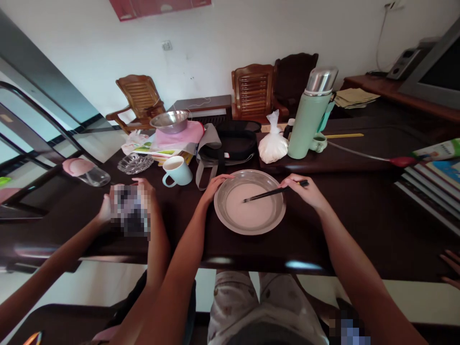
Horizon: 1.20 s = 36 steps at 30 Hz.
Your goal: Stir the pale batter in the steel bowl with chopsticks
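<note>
On the dark table before me rests a wide metal basin (223, 215) holding pale, milky liquid (249, 213). My left hand (216, 185) grips the basin's left rim, its fingers lying along the edge and the thumb mostly hidden. Closed around a pair of dark chopsticks (268, 194), my right hand (304, 190) is at the right rim. The chopsticks slant down to the left, their tips at the liquid near the basin's middle. Behind the basin stands a tied plastic bag of white powder (273, 143), touched by neither hand.
A light-blue mug (181, 173), grey-black bag (233, 146) and tall green thermos (309, 122) stand behind the basin. At left, another person's hands (145, 189) hold a blurred object. Books (431, 191) are stacked at right, near another person's fingers (451, 268).
</note>
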Available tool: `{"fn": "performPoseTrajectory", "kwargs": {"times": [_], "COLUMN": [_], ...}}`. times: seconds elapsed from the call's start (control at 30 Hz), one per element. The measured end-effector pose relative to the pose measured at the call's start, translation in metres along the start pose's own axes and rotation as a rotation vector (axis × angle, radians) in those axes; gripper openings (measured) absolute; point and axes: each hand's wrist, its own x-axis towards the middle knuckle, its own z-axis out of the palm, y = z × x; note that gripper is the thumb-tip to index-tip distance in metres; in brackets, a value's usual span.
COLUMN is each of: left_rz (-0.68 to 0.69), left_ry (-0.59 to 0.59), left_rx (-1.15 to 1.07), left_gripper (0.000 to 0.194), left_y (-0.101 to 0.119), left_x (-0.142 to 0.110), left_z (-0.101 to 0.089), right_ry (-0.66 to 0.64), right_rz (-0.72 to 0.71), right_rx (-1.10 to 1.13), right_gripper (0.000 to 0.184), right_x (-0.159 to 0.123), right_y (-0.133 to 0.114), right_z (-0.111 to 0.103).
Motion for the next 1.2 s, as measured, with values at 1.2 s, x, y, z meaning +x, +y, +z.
{"fn": "performPoseTrajectory", "kwargs": {"times": [1.2], "left_rz": [0.002], "left_ry": [-0.025], "left_rx": [-0.023], "left_gripper": [0.031], "left_y": [-0.006], "left_x": [0.000], "left_z": [-0.005], "right_ry": [-0.007], "right_rz": [-0.018], "right_rx": [0.017], "right_gripper": [0.029], "right_x": [0.000], "right_y": [-0.002], "right_z": [0.005]}}
